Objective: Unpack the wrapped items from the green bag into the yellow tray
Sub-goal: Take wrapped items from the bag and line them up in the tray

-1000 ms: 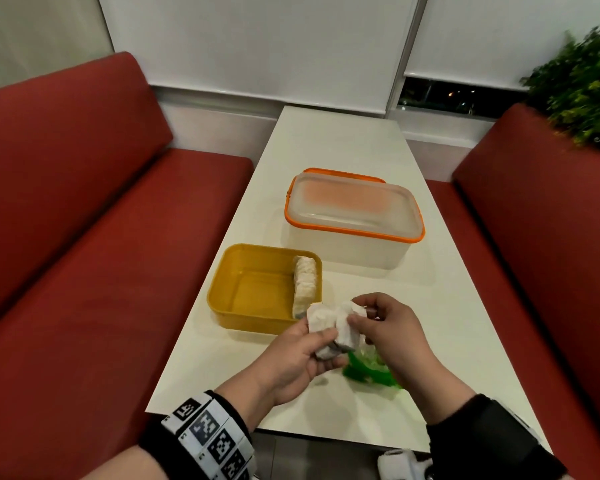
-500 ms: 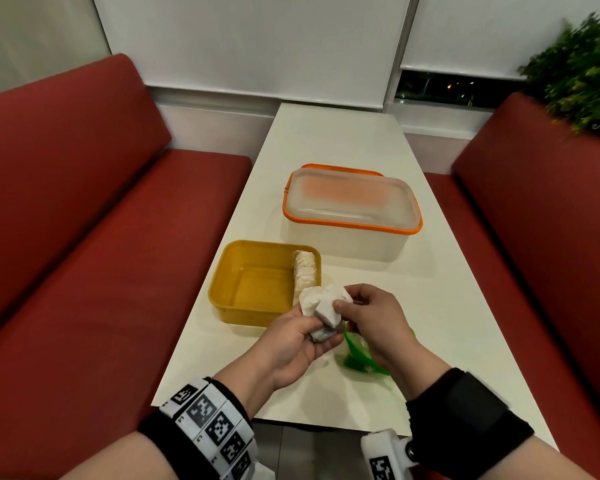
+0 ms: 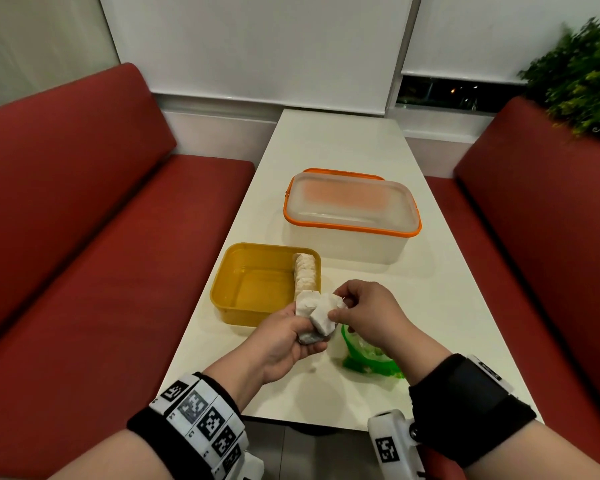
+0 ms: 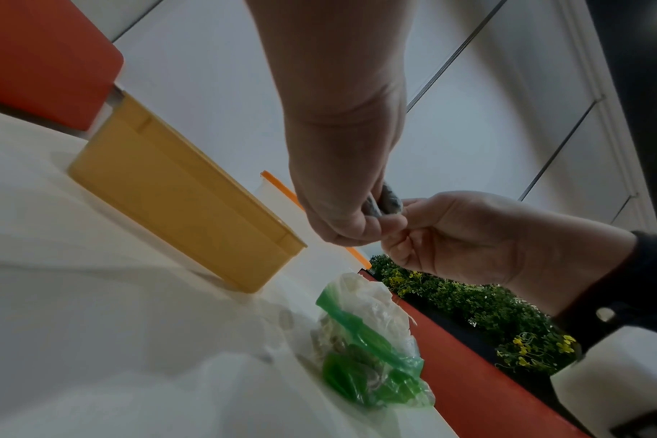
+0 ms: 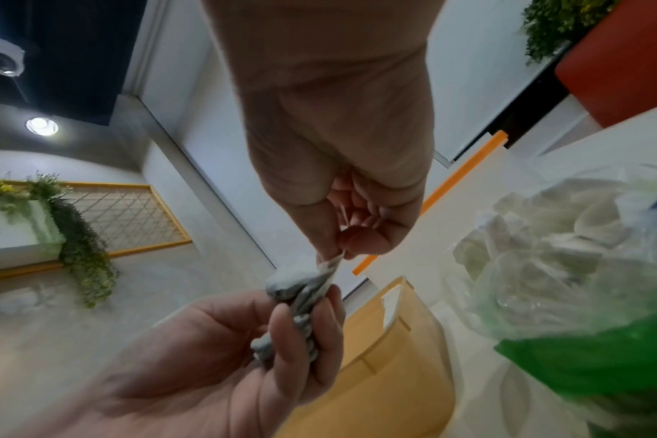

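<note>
A white paper-wrapped item (image 3: 314,315) is held above the table, just in front of the yellow tray (image 3: 253,311). My left hand (image 3: 291,336) grips its lower part, and my right hand (image 3: 355,313) pinches the loose paper at its top. In the right wrist view the twisted wrapper (image 5: 304,299) runs between both hands. One unwrapped pale roll (image 3: 305,273) lies along the tray's right wall. The green bag (image 3: 368,355) lies on the table under my right wrist, with more white wrapped items (image 5: 544,237) inside it.
A large clear box with an orange-rimmed lid (image 3: 352,209) stands behind the tray. The white table (image 3: 336,147) is narrow, with red benches (image 3: 84,237) on both sides. A green plant (image 3: 582,77) is at the far right.
Both hands with the wrapped item have shifted slightly toward the tray. The right hand has pulled the paper's loose end to the right.
</note>
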A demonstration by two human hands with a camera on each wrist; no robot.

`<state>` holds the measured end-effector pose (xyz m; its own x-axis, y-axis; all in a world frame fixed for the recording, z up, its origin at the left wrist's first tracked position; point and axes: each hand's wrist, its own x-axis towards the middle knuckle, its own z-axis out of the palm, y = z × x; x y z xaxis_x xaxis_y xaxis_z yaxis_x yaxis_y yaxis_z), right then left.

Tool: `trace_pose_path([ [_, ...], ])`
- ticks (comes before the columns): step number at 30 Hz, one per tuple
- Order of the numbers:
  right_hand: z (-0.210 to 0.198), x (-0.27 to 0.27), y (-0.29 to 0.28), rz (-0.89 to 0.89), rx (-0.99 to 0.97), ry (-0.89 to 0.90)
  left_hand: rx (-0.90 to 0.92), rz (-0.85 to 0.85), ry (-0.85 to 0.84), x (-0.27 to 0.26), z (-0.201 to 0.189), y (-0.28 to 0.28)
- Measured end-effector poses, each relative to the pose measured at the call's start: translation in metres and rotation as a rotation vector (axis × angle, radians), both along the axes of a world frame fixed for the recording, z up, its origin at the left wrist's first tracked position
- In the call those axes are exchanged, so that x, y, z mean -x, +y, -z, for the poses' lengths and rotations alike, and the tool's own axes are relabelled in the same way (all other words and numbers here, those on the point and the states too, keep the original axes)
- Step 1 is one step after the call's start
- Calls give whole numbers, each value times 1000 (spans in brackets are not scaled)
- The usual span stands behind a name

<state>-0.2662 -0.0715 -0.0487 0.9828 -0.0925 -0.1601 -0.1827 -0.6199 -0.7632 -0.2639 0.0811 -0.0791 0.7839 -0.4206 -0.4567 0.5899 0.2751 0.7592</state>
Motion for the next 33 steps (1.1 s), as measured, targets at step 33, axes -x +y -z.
trace_pose_path([
  [33, -21, -63, 18, -239, 428, -141, -47, -357, -20, -11, 13, 33],
])
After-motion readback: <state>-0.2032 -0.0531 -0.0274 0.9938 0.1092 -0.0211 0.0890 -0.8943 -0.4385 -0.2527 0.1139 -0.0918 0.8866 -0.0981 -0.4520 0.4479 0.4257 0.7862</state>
